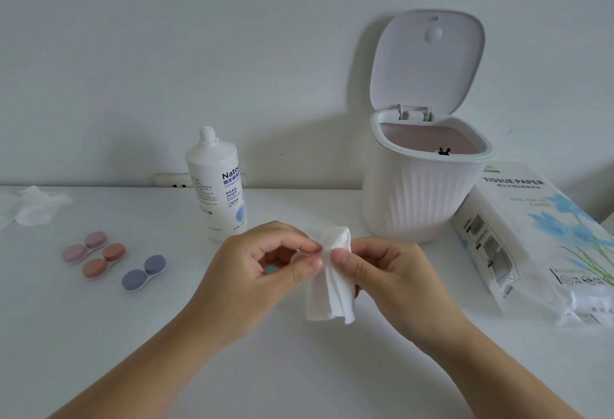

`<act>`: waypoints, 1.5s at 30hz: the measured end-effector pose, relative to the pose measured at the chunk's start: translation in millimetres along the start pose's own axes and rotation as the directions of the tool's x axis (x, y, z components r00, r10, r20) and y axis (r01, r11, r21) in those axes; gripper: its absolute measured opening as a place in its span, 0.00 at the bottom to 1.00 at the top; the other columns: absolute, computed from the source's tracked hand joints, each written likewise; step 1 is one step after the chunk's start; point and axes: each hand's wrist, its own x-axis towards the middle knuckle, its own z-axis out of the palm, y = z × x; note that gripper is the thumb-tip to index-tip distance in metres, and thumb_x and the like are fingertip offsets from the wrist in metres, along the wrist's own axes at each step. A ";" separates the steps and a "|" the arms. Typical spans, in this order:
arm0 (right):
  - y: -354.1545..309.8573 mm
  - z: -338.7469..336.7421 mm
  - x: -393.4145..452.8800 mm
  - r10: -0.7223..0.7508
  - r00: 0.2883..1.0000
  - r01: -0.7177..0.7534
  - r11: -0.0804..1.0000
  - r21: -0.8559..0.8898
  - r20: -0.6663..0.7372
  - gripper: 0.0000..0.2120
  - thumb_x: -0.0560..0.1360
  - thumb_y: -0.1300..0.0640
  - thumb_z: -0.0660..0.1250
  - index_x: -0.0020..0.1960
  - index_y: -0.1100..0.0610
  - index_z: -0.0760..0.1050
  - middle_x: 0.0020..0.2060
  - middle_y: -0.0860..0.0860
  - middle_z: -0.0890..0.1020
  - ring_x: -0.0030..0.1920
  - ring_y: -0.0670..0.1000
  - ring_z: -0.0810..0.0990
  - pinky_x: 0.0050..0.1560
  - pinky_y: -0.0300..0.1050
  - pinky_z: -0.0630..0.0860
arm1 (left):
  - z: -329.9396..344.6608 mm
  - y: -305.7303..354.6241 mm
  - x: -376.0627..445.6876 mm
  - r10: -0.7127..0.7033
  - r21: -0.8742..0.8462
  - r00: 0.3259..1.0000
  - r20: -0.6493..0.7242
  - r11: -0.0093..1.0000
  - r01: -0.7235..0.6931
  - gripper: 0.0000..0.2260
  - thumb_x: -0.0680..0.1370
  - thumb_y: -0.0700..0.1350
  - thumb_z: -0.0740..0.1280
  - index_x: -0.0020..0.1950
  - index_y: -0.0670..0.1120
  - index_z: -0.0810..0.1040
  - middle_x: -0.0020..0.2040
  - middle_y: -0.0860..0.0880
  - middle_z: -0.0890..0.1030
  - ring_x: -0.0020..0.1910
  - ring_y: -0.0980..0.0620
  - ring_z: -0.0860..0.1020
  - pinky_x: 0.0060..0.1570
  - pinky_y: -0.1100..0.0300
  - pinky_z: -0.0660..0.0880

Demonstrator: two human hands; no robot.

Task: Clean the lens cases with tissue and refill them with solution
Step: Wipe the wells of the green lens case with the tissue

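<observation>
My left hand (265, 262) holds a lens case with a teal cap (272, 269), mostly hidden inside the curled fingers. My right hand (378, 265) pinches a folded white tissue (332, 282) against the case's open end. Three closed lens cases lie on the white table at the left: pink (84, 247), orange (104, 260) and purple-blue (144, 273). A white bottle of contact lens solution (216, 186) stands upright behind my left hand, its cap on.
A small white bin (418, 192) with its lid raised stands at the back right. A pack of tissue paper (538, 242) lies to its right. A crumpled tissue (33, 209) rests at the far left. A wall socket (172, 181) sits behind the bottle.
</observation>
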 end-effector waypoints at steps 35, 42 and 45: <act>3.6 -6.8 0.2 0.161 0.978 -0.154 0.986 -0.063 0.131 0.12 0.76 0.46 0.71 0.47 0.55 0.85 0.39 0.52 0.86 0.38 0.49 0.82 0.42 0.40 0.78 | 0.2 1.9 -0.5 0.053 -0.008 0.998 0.044 0.999 -0.053 0.09 0.74 0.43 0.74 0.53 0.53 0.84 0.52 0.54 0.87 0.52 0.51 0.85 0.52 0.64 0.79; 2.5 -5.3 0.5 0.105 0.993 -0.101 0.993 -0.062 0.059 0.13 0.76 0.48 0.69 0.43 0.57 0.83 0.34 0.52 0.82 0.36 0.49 0.78 0.39 0.42 0.74 | 3.3 0.0 -1.3 0.162 0.159 0.985 -0.051 0.975 -0.152 0.08 0.69 0.47 0.79 0.46 0.52 0.84 0.49 0.57 0.86 0.49 0.51 0.84 0.47 0.54 0.78; 2.1 -3.1 0.2 0.054 0.999 -0.054 0.999 -0.003 0.004 0.11 0.80 0.54 0.69 0.42 0.56 0.84 0.36 0.59 0.84 0.36 0.49 0.80 0.36 0.39 0.75 | 11.4 -1.1 -4.2 0.266 0.231 0.961 -0.077 0.942 -0.243 0.11 0.67 0.46 0.80 0.40 0.47 0.79 0.45 0.56 0.83 0.46 0.53 0.83 0.44 0.58 0.76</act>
